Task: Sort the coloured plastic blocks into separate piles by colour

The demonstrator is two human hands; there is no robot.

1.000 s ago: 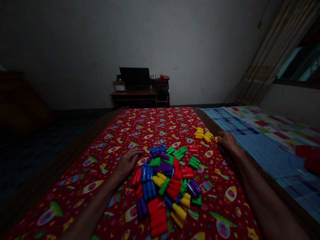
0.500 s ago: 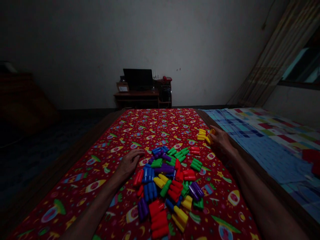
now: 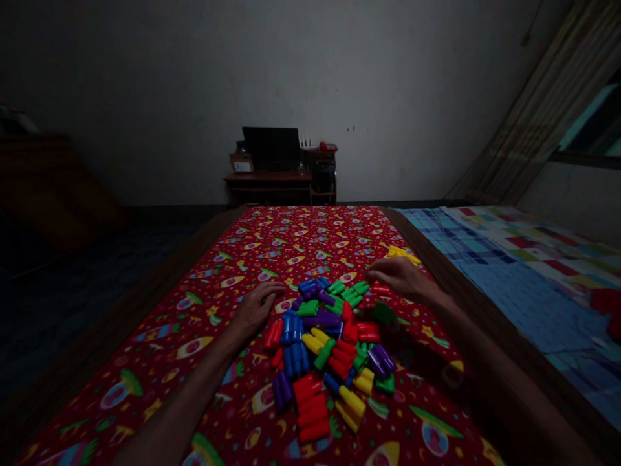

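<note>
My left hand (image 3: 255, 307) lies on the red printed cloth (image 3: 194, 298), just left of the pile, with its fingers loosely stretched and nothing in them. Above the pile's far right edge hovers my right hand (image 3: 398, 275), fingers apart and bent downward, with no block seen in them. Close to its fingertips are a green block (image 3: 360, 288) and a red block (image 3: 381, 289), the red one partly covered. Several yellow blocks (image 3: 398, 253) lie together beyond the right hand. The pile mixes ribbed plastic toy blocks, among them blue (image 3: 295, 359), purple (image 3: 381, 360) and red (image 3: 313, 414) ones.
A bed with a blue and checked cover (image 3: 504, 278) stands along the right side. At the far wall a small desk (image 3: 269, 178) carries a dark monitor (image 3: 272, 147) and a red telephone (image 3: 328, 147). A curtain (image 3: 519, 110) hangs at the right.
My right hand has let go of a yellow block beside the other yellow ones and moved left toward the pile. My left hand has stayed in place; the view has shifted slightly.
</note>
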